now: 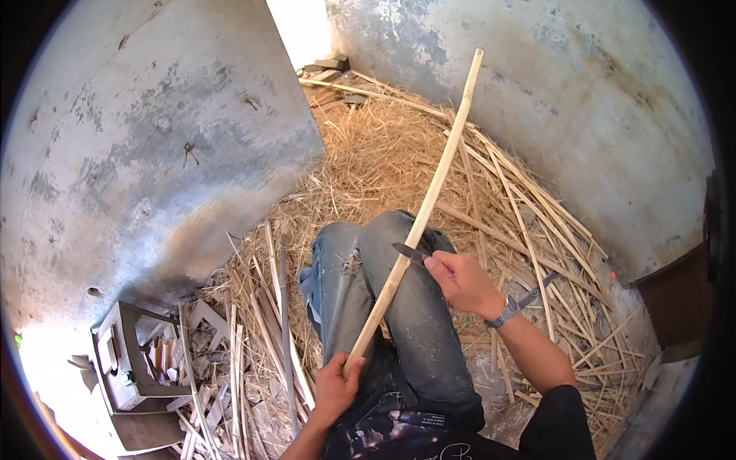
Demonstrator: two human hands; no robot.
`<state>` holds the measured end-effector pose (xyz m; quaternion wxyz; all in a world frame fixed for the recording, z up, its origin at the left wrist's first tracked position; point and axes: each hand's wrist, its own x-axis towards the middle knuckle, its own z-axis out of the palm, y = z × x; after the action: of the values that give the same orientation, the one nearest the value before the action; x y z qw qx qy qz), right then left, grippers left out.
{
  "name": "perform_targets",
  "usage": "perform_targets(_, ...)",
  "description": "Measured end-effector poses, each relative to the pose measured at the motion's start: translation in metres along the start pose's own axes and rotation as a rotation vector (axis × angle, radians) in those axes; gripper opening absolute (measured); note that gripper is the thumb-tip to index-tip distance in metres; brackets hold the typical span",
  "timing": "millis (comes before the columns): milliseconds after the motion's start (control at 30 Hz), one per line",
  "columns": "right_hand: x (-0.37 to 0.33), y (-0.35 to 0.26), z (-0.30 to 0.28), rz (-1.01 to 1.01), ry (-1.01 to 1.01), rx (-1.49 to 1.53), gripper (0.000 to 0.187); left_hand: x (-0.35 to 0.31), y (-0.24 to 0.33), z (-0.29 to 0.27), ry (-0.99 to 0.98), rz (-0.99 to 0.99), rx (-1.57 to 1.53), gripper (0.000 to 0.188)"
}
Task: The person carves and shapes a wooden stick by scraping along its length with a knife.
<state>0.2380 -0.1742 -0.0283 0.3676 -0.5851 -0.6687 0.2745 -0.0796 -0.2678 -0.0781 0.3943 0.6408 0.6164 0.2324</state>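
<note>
A long pale wooden strip (437, 184), likely split bamboo or wood, slants across my lap from low left to far right. Its near end is gripped in my left hand (336, 386), with the fingers wrapped round it. My right hand (464, 282) is closed on the handle of a knife (410, 252). The dark blade lies across the strip, at about the height of my knees. Most of the knife's handle is hidden in my fist. The strip's far end sticks up past my knees in front of the far wall.
Shavings (376, 153) cover the floor ahead. Long strips (537, 207) lie along the right wall (552, 100), and more strips (238, 368) lie at my left beside a grey rod (285, 330). A boxy frame (115, 360) with scraps stands at lower left, below the left wall (176, 115).
</note>
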Motion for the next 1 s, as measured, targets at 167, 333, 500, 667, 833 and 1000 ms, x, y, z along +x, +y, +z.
perform_targets(167, 0.03, 0.026, -0.002, -0.07, 0.079, -0.147, 0.042, -0.003, -0.017, -0.002, 0.101, 0.138, 0.07, 0.018)
perform_targets(333, 0.074, 0.054, -0.052, 0.046, 0.394, -0.265, 0.052, -0.015, -0.055, -0.028, 0.262, 0.345, 0.328, 0.023)
perform_targets(500, 0.1, 0.077, -0.082, 0.046, 0.543, -0.424, 0.045, -0.022, -0.069, -0.045, 0.264, 0.376, 0.437, 0.023)
perform_targets(667, 0.083, 0.064, -0.036, 0.018, 0.42, -0.326, 0.044, -0.021, -0.051, -0.037, 0.238, 0.293, 0.341, 0.019)
perform_targets(833, 0.051, 0.032, 0.022, -0.028, 0.33, -0.238, 0.043, 0.001, -0.011, -0.018, 0.18, 0.223, 0.18, 0.016)
perform_targets(1000, 0.021, 0.015, 0.048, -0.01, 0.25, -0.23, 0.047, 0.023, 0.018, -0.004, 0.14, 0.22, 0.136, 0.017)
